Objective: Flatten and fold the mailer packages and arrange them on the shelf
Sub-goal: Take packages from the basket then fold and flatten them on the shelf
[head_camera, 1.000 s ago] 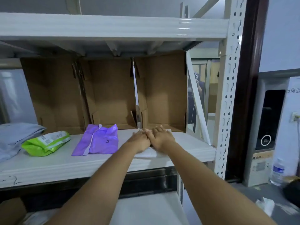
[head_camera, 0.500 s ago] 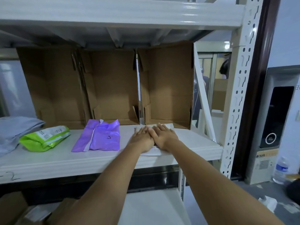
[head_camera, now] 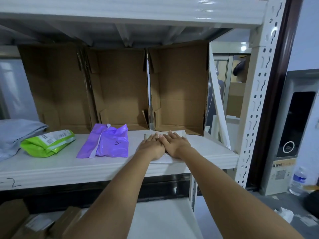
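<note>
Both hands, left hand (head_camera: 151, 147) and right hand (head_camera: 174, 146), lie flat, fingers straight, side by side on the white mailer (head_camera: 179, 133) at the shelf (head_camera: 51, 169) right end. Its near edge overhangs; uneven pressure could slide it off.

Both hands, left (head_camera: 151, 147) and right (head_camera: 174, 144), sit side by side, touching, flat on a mailer (head_camera: 179, 133) at the shelf's (head_camera: 51, 167) right end. Left of that: another mailer (head_camera: 107, 144), then a packet (head_camera: 46, 143). Three boxes (head_camera: 120, 90) stand behind them.
</note>
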The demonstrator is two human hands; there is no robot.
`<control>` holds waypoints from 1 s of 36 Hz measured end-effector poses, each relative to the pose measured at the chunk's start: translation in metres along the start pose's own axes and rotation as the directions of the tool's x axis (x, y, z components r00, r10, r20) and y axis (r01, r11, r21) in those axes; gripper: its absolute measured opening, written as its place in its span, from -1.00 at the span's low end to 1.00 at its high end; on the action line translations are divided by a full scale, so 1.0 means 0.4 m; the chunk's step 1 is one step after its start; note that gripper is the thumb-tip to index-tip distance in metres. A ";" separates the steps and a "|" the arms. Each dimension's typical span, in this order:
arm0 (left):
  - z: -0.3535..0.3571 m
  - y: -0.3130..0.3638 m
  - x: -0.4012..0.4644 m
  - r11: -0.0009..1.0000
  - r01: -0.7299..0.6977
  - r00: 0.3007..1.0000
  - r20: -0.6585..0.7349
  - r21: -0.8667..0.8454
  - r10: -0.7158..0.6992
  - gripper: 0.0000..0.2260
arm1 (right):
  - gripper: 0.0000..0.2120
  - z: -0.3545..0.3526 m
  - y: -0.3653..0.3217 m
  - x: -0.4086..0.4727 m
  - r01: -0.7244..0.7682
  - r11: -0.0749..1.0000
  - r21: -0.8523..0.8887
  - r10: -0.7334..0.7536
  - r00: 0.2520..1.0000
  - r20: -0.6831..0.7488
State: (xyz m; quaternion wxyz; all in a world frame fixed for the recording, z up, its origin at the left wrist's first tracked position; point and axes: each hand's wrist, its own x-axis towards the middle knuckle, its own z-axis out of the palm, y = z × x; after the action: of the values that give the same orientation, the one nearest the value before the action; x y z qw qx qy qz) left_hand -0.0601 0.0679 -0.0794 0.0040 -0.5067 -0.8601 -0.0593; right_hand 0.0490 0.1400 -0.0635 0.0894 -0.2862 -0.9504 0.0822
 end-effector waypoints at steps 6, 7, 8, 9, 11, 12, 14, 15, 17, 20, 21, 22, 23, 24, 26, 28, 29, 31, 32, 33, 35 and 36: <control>-0.001 -0.001 0.002 1.000 0.006 1.000 0.025 0.009 -0.006 -0.46 | -0.41 0.001 0.003 0.008 0.007 0.999 -0.047 -0.005 0.999 0.034; -0.002 0.000 0.001 1.000 0.006 1.000 0.028 0.014 -0.007 -0.46 | -0.41 0.001 0.003 0.009 0.006 0.999 -0.049 -0.004 0.999 0.040; -0.003 0.001 0.000 1.000 0.007 0.999 0.033 0.019 -0.008 -0.46 | -0.41 0.002 0.003 0.009 0.004 0.999 -0.050 -0.001 0.999 0.045; -0.003 0.002 0.001 1.000 0.008 0.999 0.038 0.025 -0.009 -0.46 | -0.41 0.002 0.003 0.010 0.000 0.999 -0.052 0.003 0.999 0.050; -0.005 0.003 -0.001 0.999 0.007 0.999 0.051 0.042 -0.009 -0.46 | -0.42 0.000 0.001 0.009 -0.006 0.998 -0.062 0.009 0.998 0.061; -0.006 0.004 -0.001 0.999 0.005 0.998 0.057 0.052 -0.008 -0.46 | -0.42 -0.001 0.000 0.008 -0.009 0.998 -0.068 0.014 0.998 0.069; -0.005 0.002 0.000 0.998 0.002 0.998 0.063 0.062 -0.006 -0.45 | -0.44 -0.004 -0.002 0.007 -0.014 0.996 -0.083 0.021 0.996 0.081; -0.005 0.001 0.001 0.998 0.006 0.998 0.065 0.058 -0.010 -0.43 | -0.44 -0.004 -0.002 0.007 -0.015 0.996 -0.089 0.022 0.996 0.083; -0.006 0.003 -0.001 0.999 0.014 0.998 0.067 0.044 -0.017 -0.43 | -0.43 -0.003 -0.002 0.009 -0.019 0.996 -0.090 0.027 0.996 0.086; -0.014 0.012 -0.009 0.999 0.046 0.997 0.067 0.000 -0.046 -0.46 | -0.39 0.001 0.001 0.017 -0.035 0.996 -0.086 0.043 0.995 0.087; -0.016 0.015 -0.012 0.998 0.067 0.995 0.071 -0.014 -0.066 -0.46 | -0.38 0.003 0.002 0.020 -0.044 0.995 -0.091 0.052 0.995 0.086; -0.018 0.018 -0.014 0.996 0.091 0.993 0.074 -0.024 -0.089 -0.45 | -0.36 0.004 0.003 0.023 -0.055 0.993 -0.100 0.064 0.994 0.085; -0.019 0.019 -0.015 0.993 0.118 0.990 0.077 -0.028 -0.115 -0.44 | -0.34 0.005 0.004 0.025 -0.074 0.992 -0.100 0.083 0.993 0.080; -0.018 0.020 -0.015 0.990 0.140 0.987 0.077 -0.029 -0.138 -0.42 | -0.30 0.007 0.005 0.025 -0.103 0.990 -0.093 0.110 0.991 0.074; -0.015 0.022 -0.012 0.983 0.182 0.981 0.073 -0.036 -0.179 -0.40 | -0.24 0.010 0.006 0.025 -0.165 0.983 -0.079 0.170 0.983 0.067; -0.012 0.024 -0.010 0.973 0.226 0.973 0.063 -0.045 -0.224 -0.40 | -0.18 0.012 0.004 0.021 -0.219 0.972 -0.086 0.224 0.973 0.062; -0.011 0.026 -0.009 0.969 0.244 0.969 0.052 -0.043 -0.242 -0.39 | -0.16 0.011 0.004 0.020 -0.244 0.966 -0.090 0.250 0.967 0.057; -0.008 0.027 -0.010 0.964 0.263 0.965 0.032 -0.029 -0.262 -0.41 | -0.14 0.009 0.001 0.015 -0.275 0.956 -0.101 0.281 0.959 0.050; -0.008 0.028 -0.012 0.964 0.265 0.964 0.023 -0.025 -0.264 -0.42 | -0.13 0.007 0.000 0.012 -0.279 0.954 -0.106 0.285 0.957 0.047; -0.008 0.029 -0.015 0.963 0.269 0.963 0.022 -0.022 -0.268 -0.42 | -0.13 0.007 -0.001 0.011 -0.278 0.954 -0.112 0.285 0.957 0.048; -0.015 0.032 -0.020 0.966 0.259 0.966 0.021 -0.007 -0.259 -0.43 | -0.13 0.000 0.001 0.011 -0.262 0.957 -0.126 0.271 0.960 0.064; -0.018 0.032 -0.022 0.968 0.252 0.967 0.021 0.007 -0.252 -0.44 | -0.13 -0.004 0.005 0.013 -0.251 0.958 -0.136 0.263 0.961 0.081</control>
State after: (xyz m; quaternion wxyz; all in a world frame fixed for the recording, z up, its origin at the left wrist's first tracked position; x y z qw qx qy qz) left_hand -0.0451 0.0657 -0.0717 -0.0121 -0.3937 -0.9177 -0.0520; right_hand 0.0462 0.1448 -0.0618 0.0129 -0.4079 -0.9117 0.0479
